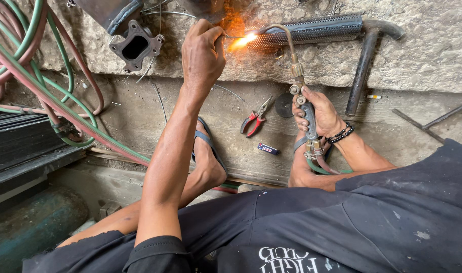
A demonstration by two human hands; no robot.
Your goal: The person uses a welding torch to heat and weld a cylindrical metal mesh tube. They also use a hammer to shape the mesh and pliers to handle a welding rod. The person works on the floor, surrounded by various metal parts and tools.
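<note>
Orange flame (239,41) burns at the tip of the brass torch (298,76) I hold in my right hand (316,114), fingers wrapped tight around its dark handle, with the curved neck arching up and over toward the left end of the perforated metal pipe (307,30). That pipe lies across the rough stone surface (433,50), its right end joined to a dark bent tube (365,65) that drops down over the stone's edge. My left hand (203,53) reaches up from below, thumb and fingertips pinched together on a thin filler wire (233,36) whose end meets the flame just beside the pipe's mouth. A beaded bracelet (341,134) circles my right wrist, and green and reddish hoses (322,167) trail out from the base of the torch. On the concrete floor below the stone, red-handled pliers (255,121) lie near a small blue and red lighter (267,148), with a dark round disc (283,105) just beside the pliers' jaws. My foot in a sandal (208,146) rests between my arms. Further left, a square metal flange (136,46) sits on the stone, and a bundle of green and red hoses (38,81) loops down across the floor toward a green cylinder (33,222).
</note>
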